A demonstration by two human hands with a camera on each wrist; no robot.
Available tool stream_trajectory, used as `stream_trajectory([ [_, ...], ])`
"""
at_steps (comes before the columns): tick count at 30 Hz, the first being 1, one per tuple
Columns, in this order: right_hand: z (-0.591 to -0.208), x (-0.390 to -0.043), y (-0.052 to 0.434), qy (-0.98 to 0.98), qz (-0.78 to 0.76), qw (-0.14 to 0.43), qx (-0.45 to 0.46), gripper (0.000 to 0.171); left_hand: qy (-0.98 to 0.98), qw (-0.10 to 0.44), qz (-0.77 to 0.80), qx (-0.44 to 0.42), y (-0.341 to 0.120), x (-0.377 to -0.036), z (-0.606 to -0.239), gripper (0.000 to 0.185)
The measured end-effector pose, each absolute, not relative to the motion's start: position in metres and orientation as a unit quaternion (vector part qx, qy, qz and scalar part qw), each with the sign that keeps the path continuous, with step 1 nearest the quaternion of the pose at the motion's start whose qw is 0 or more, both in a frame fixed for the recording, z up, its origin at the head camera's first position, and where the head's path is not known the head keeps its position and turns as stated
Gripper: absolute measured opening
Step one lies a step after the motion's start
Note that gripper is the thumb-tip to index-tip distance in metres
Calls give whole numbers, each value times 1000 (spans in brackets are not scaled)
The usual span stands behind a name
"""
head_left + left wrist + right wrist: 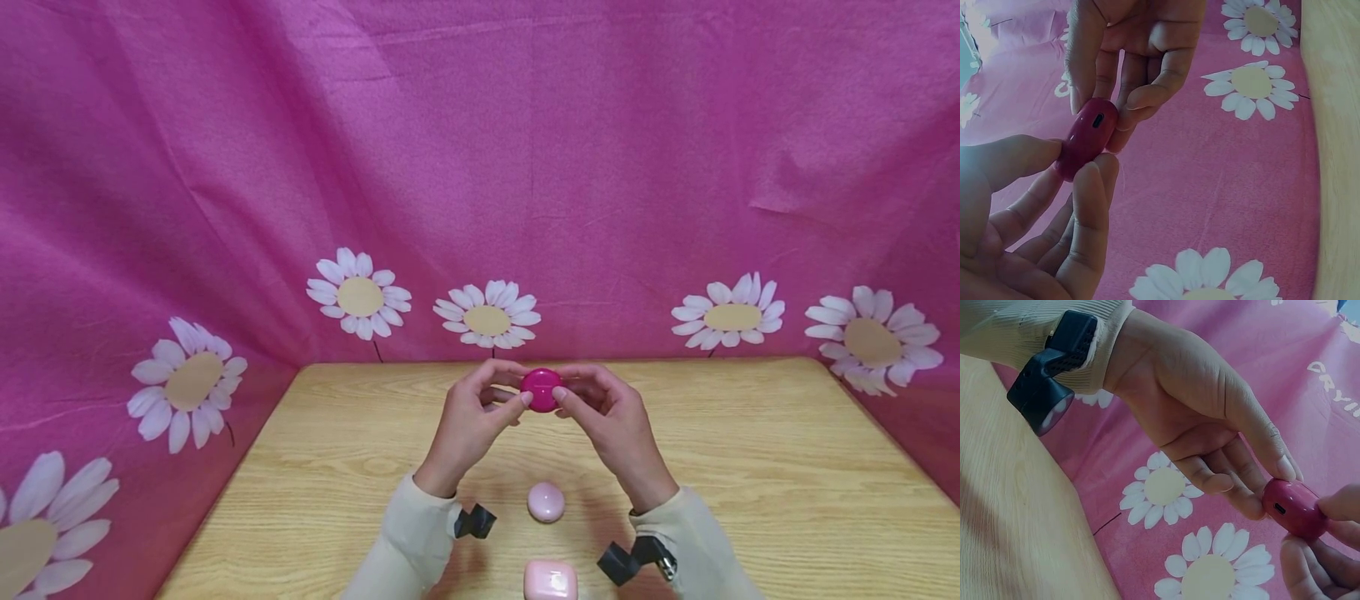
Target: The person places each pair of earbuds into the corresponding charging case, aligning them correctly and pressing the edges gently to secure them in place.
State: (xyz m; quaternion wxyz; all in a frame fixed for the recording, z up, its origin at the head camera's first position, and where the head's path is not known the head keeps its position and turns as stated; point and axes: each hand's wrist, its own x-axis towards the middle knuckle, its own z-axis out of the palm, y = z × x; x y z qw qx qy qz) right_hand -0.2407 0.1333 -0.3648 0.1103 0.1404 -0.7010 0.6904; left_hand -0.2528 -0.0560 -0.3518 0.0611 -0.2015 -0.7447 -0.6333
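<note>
A glossy magenta round earbud case (541, 390) is raised above the table between both hands. My left hand (467, 421) pinches its left side between thumb and fingers. On the opposite side, my right hand (621, 429) holds the edge the same way, thumb toward me. A small dark charging port shows on the rim of the earbud case (1088, 134) in the left wrist view. The same port is visible on the case (1294, 511) in the right wrist view. The lid looks closed.
On the wooden table (360, 450), a pale pink round case (546, 502) lies below the hands. Nearer to me sits a pink rounded-square case (551, 579), cut off by the frame edge. A magenta cloth (570, 167) with white daisies surrounds the table's back and sides.
</note>
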Motion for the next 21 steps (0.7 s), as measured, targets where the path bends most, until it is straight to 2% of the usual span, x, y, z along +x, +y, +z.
stream_trajectory([
  [13, -370, -249, 134, -718, 674, 106, 133, 32, -742, 55, -643, -181, -54, -265, -365, 29],
  [21, -382, -260, 136, -725, 676, 82, 104, 33, -738, 53, -654, -156, -48, -280, -384, 29],
])
